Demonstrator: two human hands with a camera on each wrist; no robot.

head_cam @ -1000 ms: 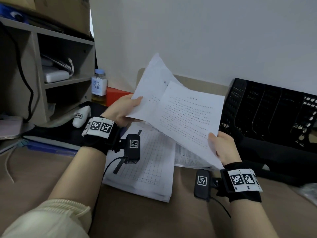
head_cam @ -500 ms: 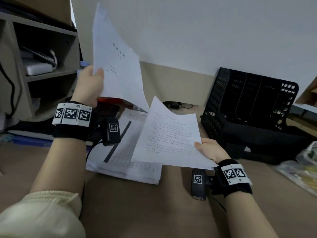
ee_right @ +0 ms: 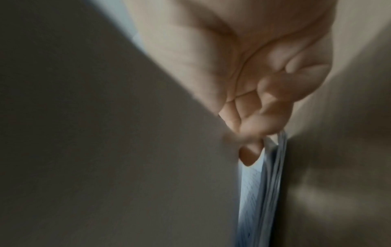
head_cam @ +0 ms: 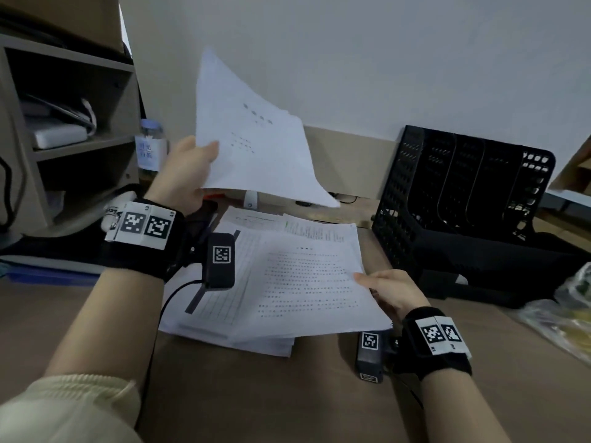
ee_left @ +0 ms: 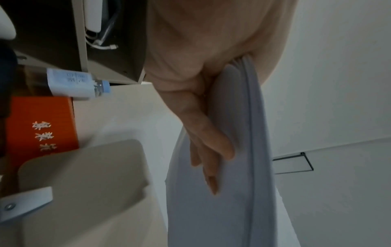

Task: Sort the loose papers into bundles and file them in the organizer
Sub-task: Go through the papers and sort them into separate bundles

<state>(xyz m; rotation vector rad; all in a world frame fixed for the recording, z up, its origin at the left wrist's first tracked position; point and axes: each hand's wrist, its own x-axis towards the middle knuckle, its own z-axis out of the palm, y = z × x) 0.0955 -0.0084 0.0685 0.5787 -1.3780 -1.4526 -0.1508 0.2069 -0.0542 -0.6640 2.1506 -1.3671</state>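
Pinching a few raised sheets (head_cam: 252, 148) between thumb and fingers, the left hand (head_cam: 182, 174) is holding them tilted above the surface (head_cam: 287, 394), while the right hand (head_cam: 391, 290) is gripping the right edge of a printed bundle (head_cam: 307, 282) lying over the paper stack (head_cam: 224, 314). Sitting just right of the stack, the black mesh organizer (head_cam: 460, 199) is standing against the wall.

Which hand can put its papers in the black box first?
Probably the right hand: it grips papers right beside the black organizer, while the left hand holds its sheets farther away.
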